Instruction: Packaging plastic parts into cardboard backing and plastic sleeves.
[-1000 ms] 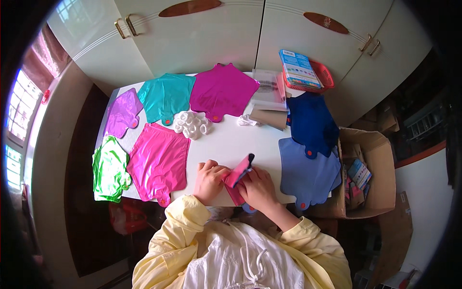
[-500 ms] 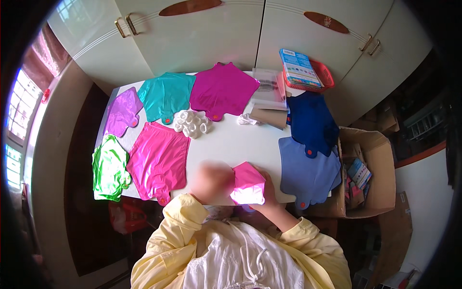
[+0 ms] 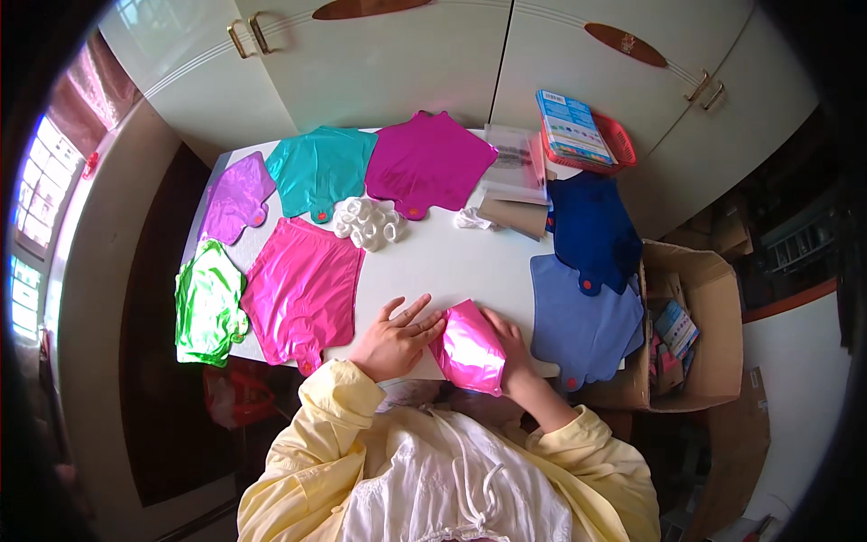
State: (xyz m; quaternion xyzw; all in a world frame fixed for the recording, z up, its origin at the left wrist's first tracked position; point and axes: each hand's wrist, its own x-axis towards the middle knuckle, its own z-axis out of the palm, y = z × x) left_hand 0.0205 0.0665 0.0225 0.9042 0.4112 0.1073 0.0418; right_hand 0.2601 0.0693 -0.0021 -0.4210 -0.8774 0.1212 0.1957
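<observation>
A folded pink foil sheet, much like a flat uninflated balloon (image 3: 470, 350), is at the table's front edge. My right hand (image 3: 518, 359) grips it along its right side, the thumb side hidden beneath. My left hand (image 3: 395, 341) rests on the table to the left, fingers spread, fingertips touching the foil's left edge. Left of that hand lies a stack of larger shiny pink foil sheets (image 3: 302, 287) with a rounded tab. White ribbon-like rings (image 3: 368, 223) are piled behind my hands.
Around the table (image 3: 442, 262) lie green (image 3: 209, 303), lilac (image 3: 237, 194), teal (image 3: 322, 172), magenta (image 3: 427, 167), navy (image 3: 591, 226) and grey-blue (image 3: 582, 316) stacks. Clear bags (image 3: 517, 163) and a red basket (image 3: 616, 143) stand at the back; a cardboard box (image 3: 700, 361) is right.
My left hand, blurred before, has come to rest with fingers spread against the pink foil. The foil has turned and looks narrower. The whole view has shifted slightly.
</observation>
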